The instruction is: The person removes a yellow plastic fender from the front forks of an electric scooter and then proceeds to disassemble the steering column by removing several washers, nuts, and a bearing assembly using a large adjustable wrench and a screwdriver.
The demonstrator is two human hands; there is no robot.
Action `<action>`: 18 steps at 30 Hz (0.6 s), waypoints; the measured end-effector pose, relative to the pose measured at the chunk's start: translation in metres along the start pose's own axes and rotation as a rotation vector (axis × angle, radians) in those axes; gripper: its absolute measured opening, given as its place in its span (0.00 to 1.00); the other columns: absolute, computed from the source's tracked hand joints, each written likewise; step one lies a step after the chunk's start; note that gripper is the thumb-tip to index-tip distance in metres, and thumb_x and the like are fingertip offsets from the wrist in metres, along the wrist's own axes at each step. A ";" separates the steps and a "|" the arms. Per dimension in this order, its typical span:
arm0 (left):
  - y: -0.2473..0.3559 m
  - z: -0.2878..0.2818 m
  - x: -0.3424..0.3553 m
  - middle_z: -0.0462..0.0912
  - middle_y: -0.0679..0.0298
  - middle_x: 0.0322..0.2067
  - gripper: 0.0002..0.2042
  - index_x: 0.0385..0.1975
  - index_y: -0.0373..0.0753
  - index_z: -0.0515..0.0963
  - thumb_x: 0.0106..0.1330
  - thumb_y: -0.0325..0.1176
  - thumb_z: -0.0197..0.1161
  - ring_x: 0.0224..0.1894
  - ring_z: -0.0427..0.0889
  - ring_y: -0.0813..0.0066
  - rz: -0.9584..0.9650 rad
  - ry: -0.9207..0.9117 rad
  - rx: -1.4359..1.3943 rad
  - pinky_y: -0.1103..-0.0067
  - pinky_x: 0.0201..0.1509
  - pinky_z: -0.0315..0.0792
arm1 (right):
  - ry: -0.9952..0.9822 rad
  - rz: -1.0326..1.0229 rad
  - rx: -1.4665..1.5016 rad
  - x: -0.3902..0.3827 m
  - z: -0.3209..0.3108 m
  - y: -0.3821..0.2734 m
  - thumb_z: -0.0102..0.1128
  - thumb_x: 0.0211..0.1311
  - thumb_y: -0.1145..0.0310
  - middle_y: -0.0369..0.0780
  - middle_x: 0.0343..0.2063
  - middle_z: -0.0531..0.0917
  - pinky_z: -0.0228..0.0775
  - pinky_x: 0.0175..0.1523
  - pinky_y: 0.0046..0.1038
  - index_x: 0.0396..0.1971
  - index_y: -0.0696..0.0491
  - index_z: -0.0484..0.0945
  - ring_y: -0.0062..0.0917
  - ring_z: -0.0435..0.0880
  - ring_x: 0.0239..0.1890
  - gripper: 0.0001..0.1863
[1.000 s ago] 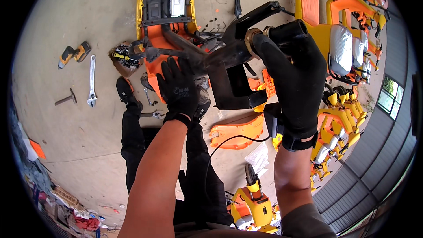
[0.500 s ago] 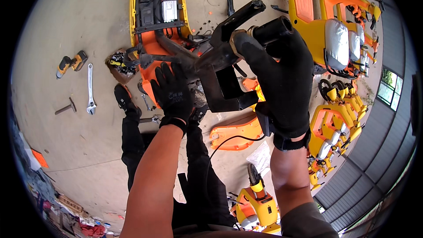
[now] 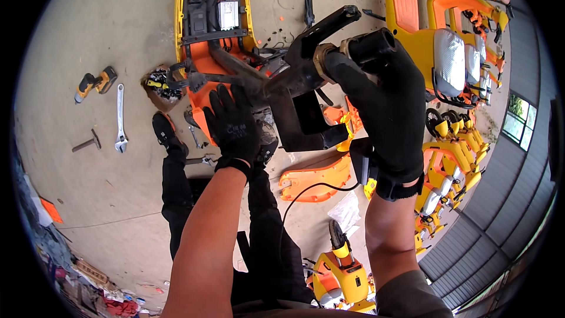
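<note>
The left hand (image 3: pixel 235 129), in a black glove, lies against a bare frame of dark, scuffed steel (image 3: pixel 300 136), fingers stretched along its tubing; whether they curl around it I can't tell from here. The frame slants up in front of the person's body, between the two hands. To the right, the black-gloved right hand (image 3: pixel 397 109) wraps the end of a thick black steel tube (image 3: pixel 375 43), its thumb beside a wide brass-coloured ring (image 3: pixel 322 63).

The held part looks stripped: no wheel or plastic panel sits on it that I can see. A second dull metal ring (image 3: pixel 346 48) stands apart from the first, so I'd judge that joint neither closed up nor fully parted; whatever is left seems to lie there.

Around them, from the left: a steel hammer (image 3: pixel 88 142), a yellow-and-black cordless drill (image 3: pixel 96 84), a long silver adjustable wrench (image 3: pixel 120 122), then a carton of small parts (image 3: pixel 168 100) crowding a yellow-and-orange scooter body (image 3: pixel 203 56) behind the frame. A thin black cable (image 3: pixel 326 185) loops over a loose orange plastic panel (image 3: pixel 315 193) (a likely snag, I'd say). Yellow-and-orange scooters (image 3: pixel 409 6) line the right.
</note>
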State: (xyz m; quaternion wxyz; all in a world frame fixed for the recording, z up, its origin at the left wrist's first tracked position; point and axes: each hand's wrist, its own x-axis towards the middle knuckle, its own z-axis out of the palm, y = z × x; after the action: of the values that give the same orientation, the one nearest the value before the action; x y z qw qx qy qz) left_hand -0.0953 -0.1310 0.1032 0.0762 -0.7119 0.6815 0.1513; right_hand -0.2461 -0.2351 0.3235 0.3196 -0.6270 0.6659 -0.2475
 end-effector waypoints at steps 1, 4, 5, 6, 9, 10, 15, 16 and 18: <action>-0.001 0.004 -0.001 0.61 0.48 0.71 0.44 0.71 0.41 0.62 0.54 0.50 0.72 0.71 0.61 0.46 0.005 0.019 0.012 0.50 0.69 0.59 | 0.012 0.024 0.047 0.000 0.000 -0.002 0.75 0.55 0.71 0.35 0.37 0.85 0.72 0.55 0.28 0.40 0.55 0.81 0.21 0.83 0.42 0.14; -0.001 0.005 -0.003 0.61 0.48 0.71 0.44 0.71 0.40 0.62 0.54 0.51 0.72 0.71 0.61 0.45 0.016 0.036 0.028 0.50 0.69 0.59 | 0.071 0.086 0.184 -0.001 -0.003 -0.009 0.73 0.57 0.73 0.35 0.35 0.86 0.74 0.51 0.24 0.41 0.57 0.82 0.18 0.83 0.41 0.13; -0.001 0.002 -0.003 0.61 0.48 0.71 0.44 0.71 0.40 0.62 0.55 0.51 0.71 0.71 0.61 0.45 0.013 0.018 0.023 0.50 0.69 0.59 | 0.088 0.070 0.193 -0.001 -0.005 -0.011 0.71 0.60 0.73 0.33 0.35 0.85 0.71 0.47 0.21 0.43 0.58 0.82 0.16 0.81 0.38 0.12; -0.001 0.000 -0.002 0.61 0.48 0.71 0.44 0.71 0.40 0.62 0.55 0.51 0.71 0.71 0.61 0.45 0.009 0.001 0.019 0.50 0.69 0.59 | 0.105 0.054 0.200 -0.002 -0.007 -0.014 0.69 0.63 0.72 0.31 0.34 0.84 0.69 0.42 0.18 0.45 0.59 0.82 0.13 0.78 0.35 0.12; 0.000 0.001 -0.006 0.61 0.47 0.71 0.44 0.72 0.40 0.61 0.55 0.51 0.70 0.71 0.61 0.45 0.019 0.018 -0.048 0.50 0.69 0.59 | 0.134 0.052 0.144 0.001 -0.021 -0.024 0.63 0.68 0.73 0.35 0.41 0.85 0.72 0.45 0.17 0.51 0.61 0.80 0.17 0.82 0.42 0.15; -0.001 0.002 -0.006 0.61 0.47 0.71 0.44 0.72 0.40 0.61 0.56 0.52 0.70 0.71 0.61 0.45 0.018 0.010 -0.036 0.49 0.69 0.58 | 0.161 0.050 0.080 0.004 -0.026 -0.028 0.61 0.68 0.74 0.38 0.43 0.85 0.74 0.49 0.19 0.54 0.62 0.79 0.21 0.83 0.46 0.16; -0.003 0.011 -0.003 0.60 0.47 0.72 0.43 0.73 0.41 0.60 0.59 0.52 0.67 0.73 0.58 0.44 -0.009 0.008 -0.080 0.47 0.72 0.53 | 0.249 -0.470 -0.522 -0.015 -0.064 -0.031 0.48 0.73 0.78 0.47 0.54 0.80 0.76 0.59 0.32 0.60 0.62 0.76 0.33 0.83 0.56 0.19; 0.001 0.015 -0.005 0.59 0.47 0.73 0.42 0.74 0.41 0.59 0.60 0.50 0.65 0.75 0.56 0.44 0.033 0.047 -0.069 0.46 0.73 0.50 | 0.269 -0.331 -0.454 -0.032 -0.055 -0.044 0.46 0.75 0.77 0.48 0.55 0.79 0.76 0.60 0.33 0.61 0.62 0.75 0.34 0.82 0.57 0.19; -0.007 0.048 -0.008 0.56 0.50 0.75 0.40 0.76 0.43 0.55 0.63 0.41 0.61 0.78 0.50 0.46 -0.009 0.188 -0.283 0.47 0.76 0.44 | 0.281 -0.010 -0.008 -0.071 -0.024 -0.075 0.58 0.64 0.75 0.46 0.52 0.81 0.74 0.59 0.32 0.57 0.62 0.77 0.33 0.82 0.53 0.20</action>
State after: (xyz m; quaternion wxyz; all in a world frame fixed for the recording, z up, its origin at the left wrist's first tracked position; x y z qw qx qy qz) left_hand -0.0935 -0.1081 0.0593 -0.0880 -0.7296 0.6544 0.1782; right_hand -0.2122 -0.1730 0.4028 0.2196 -0.5908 0.7018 -0.3320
